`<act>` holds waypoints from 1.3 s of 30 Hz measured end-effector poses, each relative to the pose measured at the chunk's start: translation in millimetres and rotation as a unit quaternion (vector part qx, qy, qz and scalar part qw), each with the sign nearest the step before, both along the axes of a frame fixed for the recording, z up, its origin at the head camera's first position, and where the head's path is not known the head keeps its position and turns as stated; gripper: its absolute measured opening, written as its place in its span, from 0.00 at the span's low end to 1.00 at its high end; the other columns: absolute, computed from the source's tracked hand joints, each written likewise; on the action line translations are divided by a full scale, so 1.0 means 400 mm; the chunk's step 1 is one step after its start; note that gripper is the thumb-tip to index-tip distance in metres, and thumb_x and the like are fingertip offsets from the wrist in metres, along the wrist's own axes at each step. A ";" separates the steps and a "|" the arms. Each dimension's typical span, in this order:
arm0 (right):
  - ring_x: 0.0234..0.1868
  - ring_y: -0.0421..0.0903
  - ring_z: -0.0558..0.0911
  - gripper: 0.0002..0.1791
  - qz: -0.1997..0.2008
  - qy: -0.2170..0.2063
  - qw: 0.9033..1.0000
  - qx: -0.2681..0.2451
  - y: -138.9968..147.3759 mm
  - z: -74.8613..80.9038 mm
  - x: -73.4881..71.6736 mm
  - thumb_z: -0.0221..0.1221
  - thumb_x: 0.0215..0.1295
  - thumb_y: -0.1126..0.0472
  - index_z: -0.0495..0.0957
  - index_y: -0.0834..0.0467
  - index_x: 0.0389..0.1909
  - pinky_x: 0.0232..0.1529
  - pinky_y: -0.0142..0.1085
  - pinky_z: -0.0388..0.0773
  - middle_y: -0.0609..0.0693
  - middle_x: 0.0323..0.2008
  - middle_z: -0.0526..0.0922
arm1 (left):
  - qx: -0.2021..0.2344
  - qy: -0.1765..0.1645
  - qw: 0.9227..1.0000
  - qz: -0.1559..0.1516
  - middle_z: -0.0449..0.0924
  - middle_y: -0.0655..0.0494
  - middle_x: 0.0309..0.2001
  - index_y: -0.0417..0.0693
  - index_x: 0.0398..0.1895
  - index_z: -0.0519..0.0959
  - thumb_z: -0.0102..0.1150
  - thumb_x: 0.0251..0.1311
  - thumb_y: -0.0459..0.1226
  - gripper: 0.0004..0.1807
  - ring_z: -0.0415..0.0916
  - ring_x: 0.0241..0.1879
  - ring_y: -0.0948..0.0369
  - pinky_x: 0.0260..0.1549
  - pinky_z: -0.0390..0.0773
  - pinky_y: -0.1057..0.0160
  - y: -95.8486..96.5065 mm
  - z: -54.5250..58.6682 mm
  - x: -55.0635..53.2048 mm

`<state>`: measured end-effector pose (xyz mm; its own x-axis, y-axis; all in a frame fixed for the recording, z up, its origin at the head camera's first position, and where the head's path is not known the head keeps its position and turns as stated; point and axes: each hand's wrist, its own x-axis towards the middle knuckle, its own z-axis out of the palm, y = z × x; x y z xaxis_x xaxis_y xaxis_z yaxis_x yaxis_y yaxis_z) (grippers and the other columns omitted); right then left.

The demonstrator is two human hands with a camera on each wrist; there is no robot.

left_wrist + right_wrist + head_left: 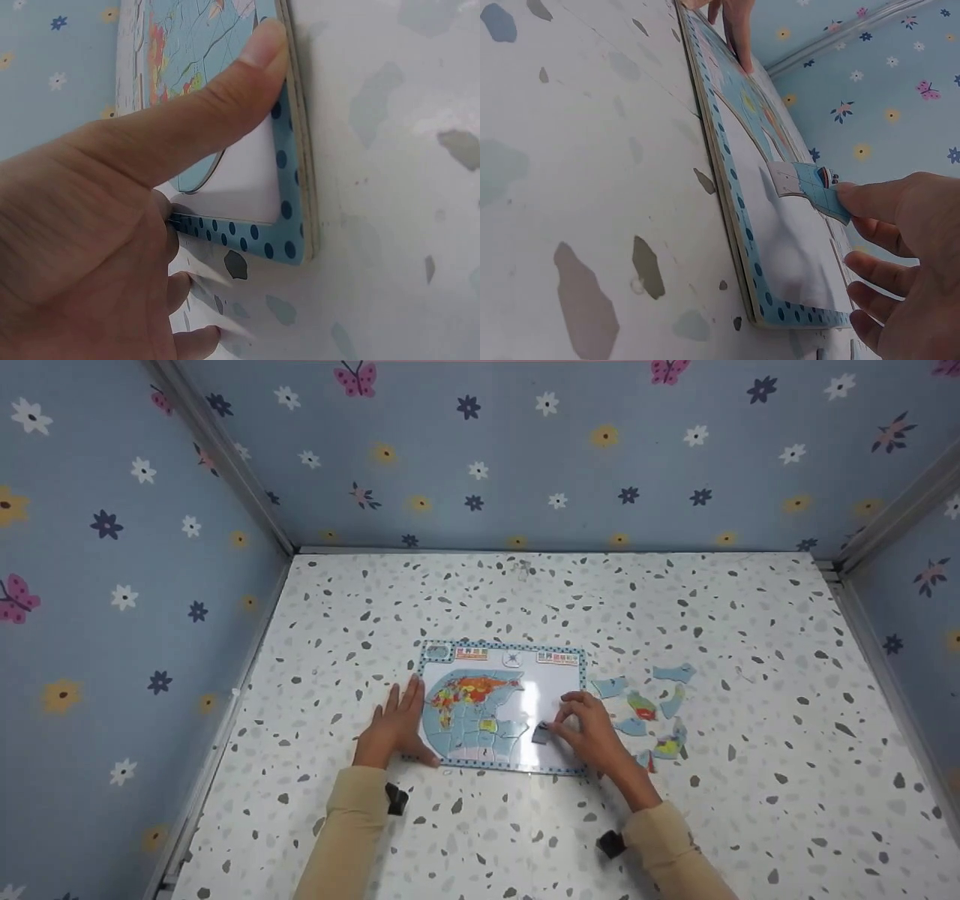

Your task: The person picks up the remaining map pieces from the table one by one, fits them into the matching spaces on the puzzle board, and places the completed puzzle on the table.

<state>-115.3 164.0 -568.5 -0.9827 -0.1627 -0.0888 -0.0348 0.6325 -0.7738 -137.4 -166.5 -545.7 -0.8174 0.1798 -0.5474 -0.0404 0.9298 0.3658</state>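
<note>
Lower centre: right hand (589, 727) pinches puzzle piece (540, 733) right of joined map (463, 718), long axis seemingly away from palm; left hand (394, 727) fingers apart.

Our left hand (393, 729) is resting on the blue-bordered board (553, 684), which is lying flat — joined pieces (466, 712) are filling its left part. Over its bare right part, our right hand (592, 731) is pinching a blue-and-white piece (806, 184); loose pieces (673, 673) are lying beside the right edge.

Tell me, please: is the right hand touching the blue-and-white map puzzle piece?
Touching. The right wrist view shows the right hand pinching the blue-and-white map puzzle piece by its blue end.
</note>
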 end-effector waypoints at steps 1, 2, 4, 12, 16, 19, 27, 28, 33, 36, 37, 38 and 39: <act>0.65 0.55 0.66 0.07 0.002 0.000 1.000 0.000 -0.004 0.000 0.001 0.65 0.58 0.56 0.77 0.50 0.25 0.69 0.52 0.59 0.54 0.58 0.73 | 0.001 0.000 1.000 0.001 0.21 0.51 0.77 0.46 0.76 0.31 0.81 0.32 0.51 0.77 0.20 0.75 0.44 0.71 0.35 0.38 0.000 0.000 0.000; 0.65 0.55 0.66 0.07 0.004 0.001 1.000 0.002 -0.008 0.000 0.003 0.65 0.58 0.56 0.77 0.50 0.25 0.69 0.52 0.59 0.54 0.58 0.73 | 0.000 -0.002 1.000 0.002 0.21 0.51 0.77 0.47 0.76 0.31 0.80 0.32 0.51 0.77 0.20 0.75 0.45 0.71 0.35 0.38 -0.001 -0.001 0.001; 0.65 0.55 0.66 0.08 0.007 0.003 1.000 0.004 -0.016 -0.001 0.007 0.66 0.58 0.56 0.77 0.50 0.24 0.69 0.52 0.59 0.54 0.58 0.73 | 0.002 -0.003 1.000 0.003 0.21 0.51 0.77 0.47 0.76 0.31 0.81 0.32 0.51 0.77 0.20 0.75 0.45 0.71 0.35 0.38 -0.002 -0.001 0.002; 0.61 0.56 0.70 0.09 0.035 0.041 0.998 -0.014 -0.035 -0.018 0.022 0.66 0.56 0.59 0.76 0.50 0.23 0.65 0.52 0.63 0.57 0.55 0.75 | 0.004 -0.003 1.000 0.004 0.20 0.52 0.77 0.48 0.76 0.30 0.81 0.31 0.51 0.77 0.19 0.75 0.46 0.71 0.34 0.39 -0.003 -0.005 0.003; 0.60 0.56 0.70 0.09 0.043 0.047 0.998 -0.016 -0.043 -0.022 0.026 0.67 0.56 0.59 0.76 0.50 0.23 0.64 0.52 0.64 0.57 0.55 0.75 | 0.002 -0.004 1.000 0.002 0.20 0.52 0.77 0.47 0.76 0.30 0.81 0.31 0.51 0.77 0.19 0.75 0.46 0.71 0.34 0.40 -0.003 -0.003 0.003; 0.60 0.58 0.71 0.09 0.045 0.060 0.997 -0.002 -0.049 -0.022 0.030 0.67 0.56 0.58 0.76 0.50 0.23 0.63 0.53 0.65 0.58 0.55 0.76 | 0.004 -0.002 1.000 0.002 0.21 0.51 0.77 0.47 0.76 0.31 0.81 0.31 0.50 0.77 0.20 0.75 0.45 0.71 0.35 0.38 -0.003 -0.001 0.003; 0.59 0.62 0.71 0.09 0.011 0.101 0.994 0.027 -0.069 -0.025 0.043 0.69 0.51 0.60 0.77 0.54 0.21 0.61 0.58 0.62 0.60 0.52 0.77 | 0.004 0.001 1.000 0.001 0.23 0.50 0.77 0.46 0.76 0.32 0.81 0.31 0.50 0.77 0.21 0.75 0.44 0.70 0.36 0.37 -0.001 0.002 0.004; 0.59 0.61 0.71 0.09 0.005 0.101 0.994 0.032 -0.072 -0.026 0.044 0.69 0.51 0.60 0.78 0.54 0.21 0.61 0.58 0.62 0.60 0.52 0.77 | 0.003 0.000 1.000 0.001 0.23 0.50 0.77 0.46 0.76 0.32 0.81 0.31 0.50 0.77 0.20 0.75 0.44 0.70 0.36 0.37 -0.001 0.001 0.004; 0.60 0.59 0.69 0.08 -0.017 0.081 0.995 0.054 -0.082 -0.023 0.047 0.69 0.51 0.59 0.80 0.55 0.21 0.63 0.58 0.59 0.58 0.53 0.76 | 0.001 -0.003 1.000 0.001 0.22 0.51 0.77 0.47 0.76 0.31 0.81 0.32 0.50 0.77 0.20 0.75 0.45 0.71 0.36 0.38 0.000 0.001 0.003; 0.62 0.58 0.68 0.07 -0.021 0.063 0.996 0.062 -0.085 -0.018 0.047 0.69 0.53 0.58 0.81 0.55 0.22 0.65 0.57 0.58 0.57 0.54 0.75 | 0.002 -0.001 1.000 0.001 0.22 0.51 0.77 0.46 0.76 0.31 0.81 0.31 0.51 0.77 0.20 0.75 0.45 0.71 0.36 0.38 -0.001 -0.001 0.002; 0.63 0.57 0.67 0.08 -0.020 0.058 0.996 0.064 -0.086 -0.017 0.047 0.68 0.54 0.57 0.81 0.54 0.22 0.65 0.57 0.58 0.56 0.55 0.75 | 0.002 0.000 1.000 0.000 0.22 0.51 0.77 0.46 0.76 0.32 0.81 0.31 0.51 0.77 0.20 0.75 0.45 0.70 0.36 0.38 -0.002 -0.002 0.001; 0.63 0.57 0.66 0.08 -0.020 0.055 0.996 0.066 -0.087 -0.017 0.047 0.68 0.54 0.57 0.81 0.54 0.23 0.65 0.57 0.57 0.56 0.55 0.75 | 0.003 0.001 1.000 0.000 0.22 0.50 0.77 0.46 0.76 0.32 0.81 0.31 0.51 0.77 0.20 0.75 0.44 0.70 0.36 0.37 -0.003 -0.003 0.001; 0.64 0.57 0.66 0.08 -0.019 0.053 0.996 0.065 -0.088 -0.017 0.048 0.68 0.54 0.57 0.81 0.54 0.23 0.66 0.57 0.57 0.56 0.56 0.74 | 0.003 0.002 1.000 -0.001 0.22 0.50 0.77 0.46 0.76 0.31 0.81 0.31 0.51 0.77 0.20 0.75 0.44 0.70 0.36 0.37 -0.003 -0.005 0.001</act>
<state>-96.2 129.0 -575.2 -0.9930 -0.1184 -0.0014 -0.0861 0.7302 -0.6778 -136.9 -167.8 -547.6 -0.8189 0.1843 -0.5435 -0.0383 0.9274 0.3721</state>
